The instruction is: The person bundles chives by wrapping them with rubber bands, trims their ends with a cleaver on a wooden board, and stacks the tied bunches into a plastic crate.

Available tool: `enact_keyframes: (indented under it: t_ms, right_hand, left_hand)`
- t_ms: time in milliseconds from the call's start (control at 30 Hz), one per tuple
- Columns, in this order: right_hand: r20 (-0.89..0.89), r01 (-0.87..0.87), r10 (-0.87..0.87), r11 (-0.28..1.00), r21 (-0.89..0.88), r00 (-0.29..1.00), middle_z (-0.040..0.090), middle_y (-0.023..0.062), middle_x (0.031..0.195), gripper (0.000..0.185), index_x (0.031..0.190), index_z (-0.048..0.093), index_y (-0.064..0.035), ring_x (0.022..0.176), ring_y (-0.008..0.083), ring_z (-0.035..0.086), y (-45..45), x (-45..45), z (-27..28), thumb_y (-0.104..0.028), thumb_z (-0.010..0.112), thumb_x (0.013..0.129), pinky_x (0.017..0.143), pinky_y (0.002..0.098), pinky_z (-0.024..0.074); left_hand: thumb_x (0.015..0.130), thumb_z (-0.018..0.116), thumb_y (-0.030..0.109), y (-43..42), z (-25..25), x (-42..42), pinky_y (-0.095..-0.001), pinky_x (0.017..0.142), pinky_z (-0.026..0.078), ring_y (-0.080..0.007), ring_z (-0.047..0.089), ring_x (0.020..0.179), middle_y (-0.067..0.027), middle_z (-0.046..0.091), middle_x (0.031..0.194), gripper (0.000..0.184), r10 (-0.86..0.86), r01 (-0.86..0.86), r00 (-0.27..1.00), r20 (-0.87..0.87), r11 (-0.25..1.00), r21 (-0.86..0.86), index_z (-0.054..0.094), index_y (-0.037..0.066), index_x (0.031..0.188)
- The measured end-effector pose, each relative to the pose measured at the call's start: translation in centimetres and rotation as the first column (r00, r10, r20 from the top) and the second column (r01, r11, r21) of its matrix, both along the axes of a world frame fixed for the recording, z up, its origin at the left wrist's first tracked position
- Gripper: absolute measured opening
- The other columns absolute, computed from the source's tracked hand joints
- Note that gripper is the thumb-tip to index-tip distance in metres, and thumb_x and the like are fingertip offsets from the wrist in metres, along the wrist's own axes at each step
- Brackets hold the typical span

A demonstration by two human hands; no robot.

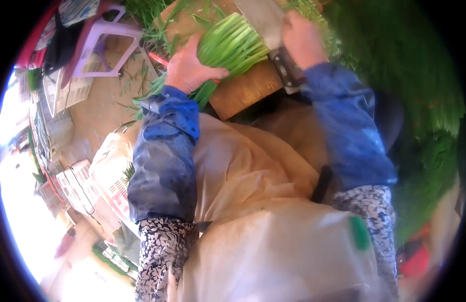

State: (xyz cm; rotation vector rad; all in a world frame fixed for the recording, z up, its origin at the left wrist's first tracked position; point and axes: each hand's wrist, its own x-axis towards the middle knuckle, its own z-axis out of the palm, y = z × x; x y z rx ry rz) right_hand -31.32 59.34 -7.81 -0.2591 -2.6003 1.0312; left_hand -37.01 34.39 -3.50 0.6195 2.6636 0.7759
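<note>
A wooden block (pixel 250 93) carries green stalks (pixel 233 44) and loose leaf scraps (pixel 200 20).

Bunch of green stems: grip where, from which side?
I'd clasp the bunch of green stems around its left part, from the left, where the left hand is: the stems lie side by side as one bundle, and the cleaver is close to the right end.

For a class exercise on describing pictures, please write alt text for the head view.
A person's left hand holds a bunch of green stalks on a wooden block, with the blurred right hand at a broad knife beside it. Both arms wear blue sleeve covers; greenery lies to the right.
</note>
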Motion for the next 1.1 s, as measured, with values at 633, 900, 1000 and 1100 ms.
enact_keyframes:
  t_ms: [633, 900, 1000, 1100]
  right_hand:
    - [-0.059, -0.15, 0.159, 0.979, 0.141, 0.986, 0.064, 0.0157, 0.082, 0.028, 0.083, 0.062, -0.0052, 0.073, 0.0385, 0.063, -2.4, 3.5, 4.6, -0.033, 0.068, 0.081, 0.065, 0.0498, 0.0495]
    - [0.093, -0.14, 0.147, 0.987, -0.08, 0.985, 0.065, 0.0213, 0.075, 0.033, 0.079, 0.061, -0.0043, 0.073, 0.0413, 0.064, -5.1, 1.4, 3.0, -0.037, 0.062, 0.083, 0.066, 0.0507, 0.0492]
    - [0.148, -0.141, 0.151, 0.987, -0.077, 0.977, 0.066, 0.0202, 0.076, 0.023, 0.08, 0.061, -0.0037, 0.074, 0.0418, 0.064, -4.6, 1.5, 3.7, -0.026, 0.056, 0.083, 0.066, 0.0517, 0.0488]
    - [0.105, -0.147, 0.13, 0.973, 0.176, 0.986, 0.066, 0.0205, 0.078, 0.025, 0.081, 0.061, -0.0028, 0.075, 0.042, 0.064, -3.4, 1.1, 4.6, -0.027, 0.056, 0.083, 0.067, 0.0519, 0.0491]
  left_hand:
    - [0.052, 0.083, 0.045, 0.5, 0.5, -0.2, -0.0416, 0.093, 0.047, -0.0365, 0.063, 0.107, -0.0195, 0.068, 0.11, 0.099, 0.004, -0.004, 1.0, 0.012, 1.0, -0.016, 0.048, 0.008, 0.136]
    - [0.051, 0.084, 0.044, 0.2, 0.4, -0.3, -0.0417, 0.092, 0.048, -0.036, 0.063, 0.107, -0.0187, 0.068, 0.109, 0.097, 0.016, -0.016, 1.0, -0.016, 1.0, 0.022, 0.049, 0.009, 0.135]
    - [0.05, 0.084, 0.044, 0.7, 0.5, -0.2, -0.0414, 0.092, 0.048, -0.0361, 0.063, 0.106, -0.0186, 0.068, 0.11, 0.098, 0.013, -0.013, 1.0, 0.0, 1.0, 0.011, 0.049, 0.009, 0.135]
    - [0.052, 0.083, 0.044, 0.5, 0.5, -0.3, -0.041, 0.092, 0.048, -0.0361, 0.063, 0.106, -0.019, 0.068, 0.11, 0.096, 0.014, -0.017, 0.996, 0.087, 0.999, 0.035, 0.049, 0.01, 0.135]
